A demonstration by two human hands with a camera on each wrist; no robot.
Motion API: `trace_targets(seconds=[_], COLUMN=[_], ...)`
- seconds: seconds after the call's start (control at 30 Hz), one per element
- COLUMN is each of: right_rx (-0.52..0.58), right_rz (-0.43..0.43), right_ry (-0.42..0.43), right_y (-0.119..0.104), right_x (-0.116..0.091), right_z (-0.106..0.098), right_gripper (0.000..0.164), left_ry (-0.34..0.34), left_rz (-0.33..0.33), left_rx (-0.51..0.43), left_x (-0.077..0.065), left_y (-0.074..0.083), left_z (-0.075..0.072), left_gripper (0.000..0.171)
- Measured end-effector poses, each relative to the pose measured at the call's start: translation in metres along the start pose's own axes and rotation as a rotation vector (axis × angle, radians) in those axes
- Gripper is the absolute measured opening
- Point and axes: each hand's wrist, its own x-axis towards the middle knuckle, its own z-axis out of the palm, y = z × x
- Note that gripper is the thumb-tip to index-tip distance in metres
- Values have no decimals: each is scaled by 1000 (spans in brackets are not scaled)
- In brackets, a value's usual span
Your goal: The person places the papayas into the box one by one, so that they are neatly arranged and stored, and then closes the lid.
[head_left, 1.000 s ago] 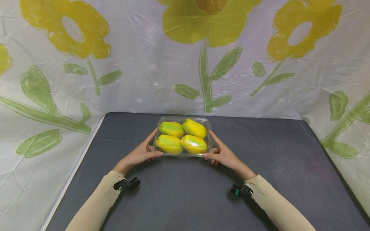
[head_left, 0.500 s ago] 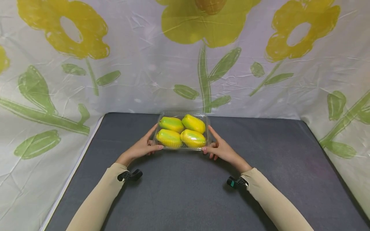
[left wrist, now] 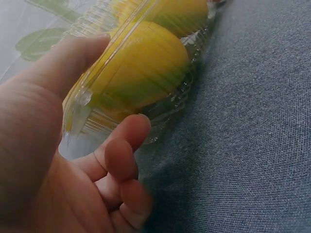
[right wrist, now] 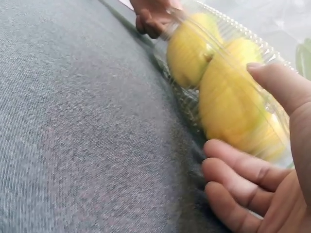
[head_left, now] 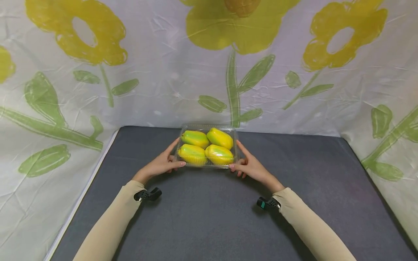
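Observation:
A clear plastic clamshell box point(head_left: 207, 166), its lid down, lies near the back edge of the dark tabletop. Inside are several plump yellow-green fruits point(head_left: 219, 154) that look like papayas, set in two rows. My left hand point(head_left: 159, 167) grips the box's left end, thumb point(left wrist: 90, 51) on the lid's rim and other fingers curled low beside it. At the opposite end my right hand point(head_left: 256, 171) holds the box likewise, its thumb point(right wrist: 277, 82) over the rim. Whether the fingertips reach under the base is hidden.
Dark grey cloth point(head_left: 209, 217) covers the table. Behind it hangs a pale curtain point(head_left: 156, 79) printed with yellow flowers, close to the box's far side. Each sleeve has a black wrist camera point(head_left: 148, 194) at its cuff.
Both hands have slid the box a little away from me, towards the curtain, mostly in the first half second. Their hold on its ends looks the same.

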Motion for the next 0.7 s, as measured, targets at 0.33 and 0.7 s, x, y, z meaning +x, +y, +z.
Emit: trace_targets(seconds=[0.33,0.7], right_rx=[-7,-71], right_rz=[-38,-26], right_ry=[26,18], right_y=[1,-3], right_x=[0,-4], right_z=[0,-7], right_gripper=[99,100], left_ry=[-2,-14], left_rz=[35,29], left_rx=[-3,44], left_x=[-4,-8], left_y=[5,9], left_z=[-1,-2], left_gripper=[100,100])
